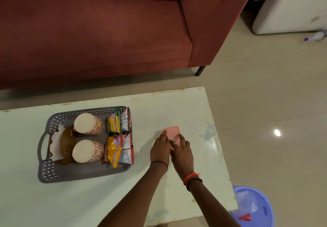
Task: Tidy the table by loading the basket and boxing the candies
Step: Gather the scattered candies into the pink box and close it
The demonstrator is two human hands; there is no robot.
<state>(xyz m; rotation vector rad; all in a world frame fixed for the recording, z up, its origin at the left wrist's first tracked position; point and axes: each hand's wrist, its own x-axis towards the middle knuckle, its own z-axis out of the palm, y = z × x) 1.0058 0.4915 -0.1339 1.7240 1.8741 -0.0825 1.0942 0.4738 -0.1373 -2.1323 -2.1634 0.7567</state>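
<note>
Pressing down on the pink box (171, 132), both hands lie flat on its lid, right of the loaded basket (85, 173): left hand (160, 149) fingers spread narrow, right hand (181, 151) likewise, holding nothing. Candies seem boxed; next likely calls for snapping the lid shut evenly.

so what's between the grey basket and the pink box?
Head view: only bare table top between the basket and the pink box.

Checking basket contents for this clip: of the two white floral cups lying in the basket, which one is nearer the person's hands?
The lower cup, closest to the camera. It lies beside the front yellow snack packet; the other cup sits further back, toward the sofa.
</note>
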